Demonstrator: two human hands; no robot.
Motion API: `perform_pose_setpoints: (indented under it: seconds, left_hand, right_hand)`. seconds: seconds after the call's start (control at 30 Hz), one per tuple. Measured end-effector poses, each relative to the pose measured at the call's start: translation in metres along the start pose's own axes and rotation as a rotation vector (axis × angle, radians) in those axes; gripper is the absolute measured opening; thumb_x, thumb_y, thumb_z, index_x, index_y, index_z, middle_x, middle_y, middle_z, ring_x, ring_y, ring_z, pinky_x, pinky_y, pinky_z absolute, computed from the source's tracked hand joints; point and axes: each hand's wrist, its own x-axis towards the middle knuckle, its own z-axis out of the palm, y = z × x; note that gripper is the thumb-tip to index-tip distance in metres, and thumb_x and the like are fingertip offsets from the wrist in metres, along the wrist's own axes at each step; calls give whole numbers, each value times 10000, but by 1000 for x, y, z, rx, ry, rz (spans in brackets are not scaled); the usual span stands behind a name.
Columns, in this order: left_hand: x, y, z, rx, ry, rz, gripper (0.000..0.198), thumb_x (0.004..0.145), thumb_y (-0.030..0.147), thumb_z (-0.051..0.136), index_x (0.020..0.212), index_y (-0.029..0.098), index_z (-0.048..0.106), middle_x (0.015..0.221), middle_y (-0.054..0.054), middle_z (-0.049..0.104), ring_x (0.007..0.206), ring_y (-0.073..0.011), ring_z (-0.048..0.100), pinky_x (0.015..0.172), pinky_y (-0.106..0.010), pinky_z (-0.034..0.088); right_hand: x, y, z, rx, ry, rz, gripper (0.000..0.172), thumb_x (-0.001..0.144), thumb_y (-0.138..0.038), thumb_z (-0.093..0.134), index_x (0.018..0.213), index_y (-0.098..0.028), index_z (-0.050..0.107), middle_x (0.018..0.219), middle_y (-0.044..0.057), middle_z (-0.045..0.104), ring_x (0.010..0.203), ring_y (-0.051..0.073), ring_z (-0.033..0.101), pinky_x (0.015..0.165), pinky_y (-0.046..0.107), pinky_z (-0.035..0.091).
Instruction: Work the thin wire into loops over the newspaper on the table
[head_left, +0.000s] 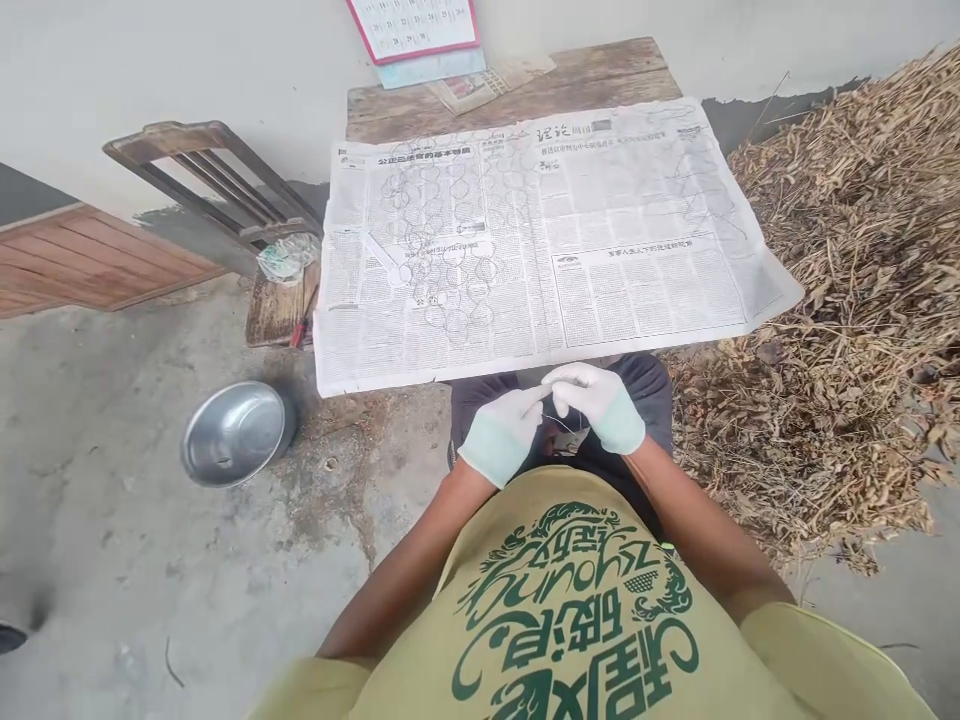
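Observation:
Both my hands wear white gloves with pale green cuffs and meet just in front of the table's near edge, above my lap. My left hand [506,428] has its fingers pinched together near the right fingertips. My right hand [595,402] is also closed, thumb and fingers curled inward. A thin wire [561,428] loops below the fingers, and its ends are hidden in the gloves. On the newspaper [637,220] ahead lie several rows of thin wire rings [457,312]. Beside them is a white strip-shaped object with a rounded end [388,258].
The wooden table [607,70] stands against the wall, with a calendar [420,28] at its back. A wooden chair [277,310] holds crumpled plastic [289,258] and a red-handled tool [298,333]. A metal basin [236,435] sits on the floor; dry stalks [840,400] pile up at right.

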Motion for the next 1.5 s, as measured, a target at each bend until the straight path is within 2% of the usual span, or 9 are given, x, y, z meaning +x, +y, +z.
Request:
perform_pose_setpoints:
  seconds: [0.3, 0.43, 0.67, 0.8, 1.0, 1.13, 1.3, 1.4, 1.5]
  left_hand:
    - [13, -10, -6, -256, 56, -162, 412, 943, 233, 515, 1234, 237, 807, 738, 12, 723, 652, -137, 630, 733, -267, 569]
    - [17, -11, -9, -393, 72, -236, 379, 904, 222, 542, 1150, 200, 830, 676, 14, 699, 585, -121, 600, 640, -254, 553]
    - [20, -10, -5, -758, 89, -267, 341, 847, 191, 572, 1077, 119, 814, 487, 71, 541, 509, -104, 525, 802, -320, 655]
    - [20, -9, -7, -767, 94, -281, 328, 863, 194, 579, 1087, 123, 808, 478, 69, 548, 542, -116, 596, 800, -314, 653]
    - [21, -6, -13, -695, 94, -314, 295, 873, 226, 601, 1065, 130, 803, 496, 37, 608, 640, -166, 719, 703, -280, 598]
    - [24, -4, -14, -832, 144, -290, 349, 840, 241, 611, 1105, 122, 802, 595, 5, 699, 618, -148, 696, 680, -266, 576]
    - [25, -5, -10, -947, 211, -318, 348, 845, 260, 650, 1118, 95, 788, 738, -39, 772, 603, -126, 685, 652, -262, 575]
    - [23, -10, -7, -935, 149, -278, 337, 876, 301, 685, 1135, 114, 795, 824, -57, 798, 666, -130, 719, 715, -276, 602]
    - [18, -12, -9, -920, 83, -224, 368, 861, 369, 775, 1151, 144, 803, 1034, -100, 830, 802, -159, 769, 864, -326, 631]
  right_hand:
    - [15, 9, 4, -30, 31, -131, 196, 941, -295, 654, 893, -224, 829, 1065, 53, 788, 1009, 226, 711, 925, 373, 574]
    - [17, 13, 0, -47, -4, -138, 194, 954, -290, 663, 921, -248, 850, 1062, 37, 800, 1034, 231, 722, 989, 407, 573]
    - [15, 8, -2, -74, -34, -142, 195, 960, -296, 673, 943, -266, 865, 1063, 30, 811, 1028, 240, 736, 1005, 435, 578]
    - [15, 0, -5, -91, -82, -105, 230, 987, -301, 637, 974, -254, 862, 1102, 32, 809, 1040, 230, 735, 1011, 417, 576]
    - [24, 1, -17, -61, -243, -106, 491, 1048, -600, 516, 1266, -239, 767, 1217, 83, 784, 1112, 255, 725, 998, 439, 593]
    - [23, 9, -17, 81, -202, -93, 694, 983, -754, 487, 1442, -253, 626, 1364, 119, 717, 1207, 286, 706, 977, 450, 611]
    - [7, 8, 2, -166, -69, 208, 193, 906, -373, 676, 948, -202, 755, 861, 46, 787, 784, 192, 736, 759, 328, 603]
    - [0, -1, 9, -191, -56, 282, 230, 900, -281, 590, 695, -207, 663, 635, -2, 689, 574, 138, 631, 588, 270, 522]
    - [-1, -9, 5, -124, -54, 285, 220, 879, -245, 570, 670, -209, 629, 577, -15, 654, 538, 133, 598, 576, 263, 493]
